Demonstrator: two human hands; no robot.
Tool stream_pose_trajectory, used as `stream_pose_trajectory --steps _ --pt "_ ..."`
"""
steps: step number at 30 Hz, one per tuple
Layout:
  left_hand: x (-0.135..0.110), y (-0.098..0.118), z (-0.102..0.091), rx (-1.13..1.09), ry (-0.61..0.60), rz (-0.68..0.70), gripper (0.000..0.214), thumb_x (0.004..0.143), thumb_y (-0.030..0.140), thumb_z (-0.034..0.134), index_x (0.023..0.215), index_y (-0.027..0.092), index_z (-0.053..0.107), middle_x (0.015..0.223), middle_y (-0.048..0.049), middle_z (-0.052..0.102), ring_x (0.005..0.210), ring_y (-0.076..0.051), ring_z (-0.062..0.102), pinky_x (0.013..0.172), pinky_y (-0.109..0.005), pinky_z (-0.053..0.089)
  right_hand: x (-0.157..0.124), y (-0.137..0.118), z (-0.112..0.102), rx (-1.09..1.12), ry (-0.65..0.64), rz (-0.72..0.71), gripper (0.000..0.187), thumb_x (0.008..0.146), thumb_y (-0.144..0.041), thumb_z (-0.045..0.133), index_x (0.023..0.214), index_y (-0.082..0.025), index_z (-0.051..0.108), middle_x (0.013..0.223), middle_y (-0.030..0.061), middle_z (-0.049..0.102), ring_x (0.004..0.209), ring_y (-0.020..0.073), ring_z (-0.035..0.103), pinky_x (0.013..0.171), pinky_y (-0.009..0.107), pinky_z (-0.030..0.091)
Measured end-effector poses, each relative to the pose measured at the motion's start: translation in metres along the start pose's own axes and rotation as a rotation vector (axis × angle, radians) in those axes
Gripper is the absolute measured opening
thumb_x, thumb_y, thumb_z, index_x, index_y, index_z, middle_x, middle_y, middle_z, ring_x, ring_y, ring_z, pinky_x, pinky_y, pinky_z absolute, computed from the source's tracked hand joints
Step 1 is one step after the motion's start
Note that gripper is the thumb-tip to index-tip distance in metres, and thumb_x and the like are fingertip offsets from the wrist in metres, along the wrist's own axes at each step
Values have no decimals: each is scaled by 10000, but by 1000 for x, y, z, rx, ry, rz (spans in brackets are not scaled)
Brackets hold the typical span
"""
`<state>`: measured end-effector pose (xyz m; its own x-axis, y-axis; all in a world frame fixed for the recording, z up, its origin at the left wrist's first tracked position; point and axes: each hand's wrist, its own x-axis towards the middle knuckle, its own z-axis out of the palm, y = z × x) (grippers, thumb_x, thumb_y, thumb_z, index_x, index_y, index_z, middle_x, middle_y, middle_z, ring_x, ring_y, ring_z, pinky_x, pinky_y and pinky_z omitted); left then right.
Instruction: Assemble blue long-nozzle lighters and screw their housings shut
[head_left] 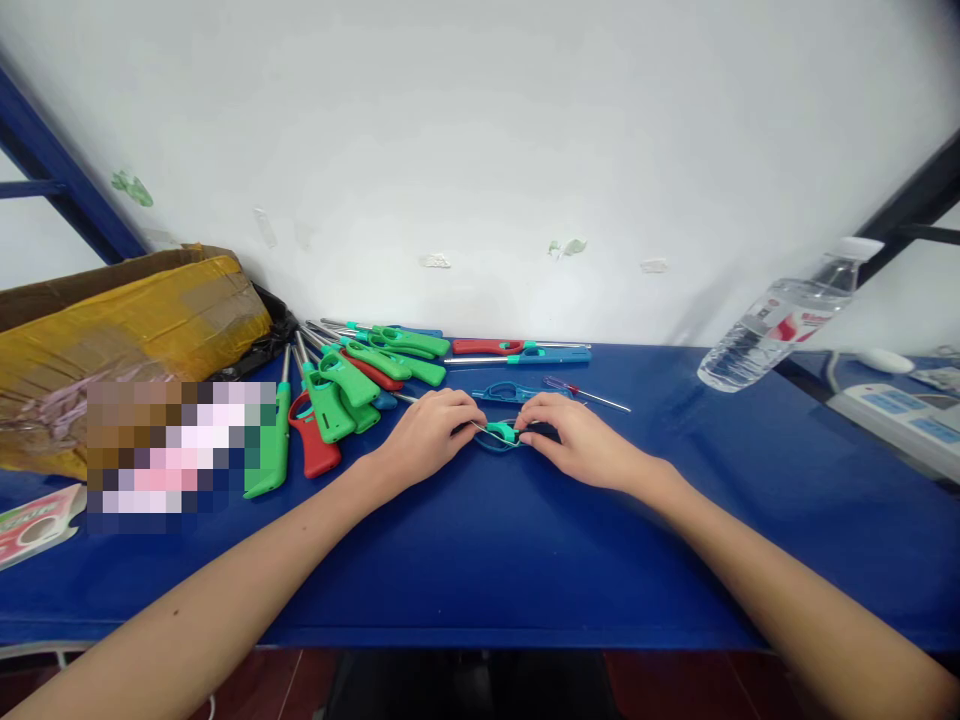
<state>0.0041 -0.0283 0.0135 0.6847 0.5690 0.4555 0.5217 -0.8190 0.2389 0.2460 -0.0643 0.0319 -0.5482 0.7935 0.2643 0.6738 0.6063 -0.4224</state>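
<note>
Close to the middle of the table, both hands are on a blue long-necked gas lighter with a turquoise inner part. My left hand is closed over its neck end, fingertips pinched by a thin pale wire; a bit of metal tube shows beyond the knuckles. My right hand pinches at the other end, beside a small dark part; its fingers partly cover that end. Just behind lies a separate blue lighter shell. A screwdriver with a clear purplish handle rests behind my right hand.
Several green and red lighters are heaped at left. A red lighter and a blue one lie near the wall. A taped cardboard box stands far left. At right are a tilted water bottle and a power strip.
</note>
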Motion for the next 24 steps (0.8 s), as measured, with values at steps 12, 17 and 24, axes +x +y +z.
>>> stream_pose_trajectory --steps 12,17,24 --pt "5 -10 -13 -253 -132 -4 178 873 285 663 1019 197 714 950 -47 699 831 -155 653 763 -246 492 0 -1 2 -44 -7 15 164 907 -181 514 973 -205 663 1011 84 651 970 230 604 851 394 502" --pt "5 -12 -16 -261 -149 20 165 913 215 586 1017 207 713 990 -52 697 905 -159 653 823 -251 492 0 -4 1 -59 -7 14 178 928 -208 495 979 -206 666 1019 87 652 971 231 602 851 397 507" --pt "5 -17 -27 -254 -217 -3 174 893 174 587 1028 192 697 1013 -52 699 905 -158 654 831 -251 490 -2 -5 1 -98 -7 -13 199 943 -203 472 998 -192 663 1032 88 646 978 227 597 863 393 506"
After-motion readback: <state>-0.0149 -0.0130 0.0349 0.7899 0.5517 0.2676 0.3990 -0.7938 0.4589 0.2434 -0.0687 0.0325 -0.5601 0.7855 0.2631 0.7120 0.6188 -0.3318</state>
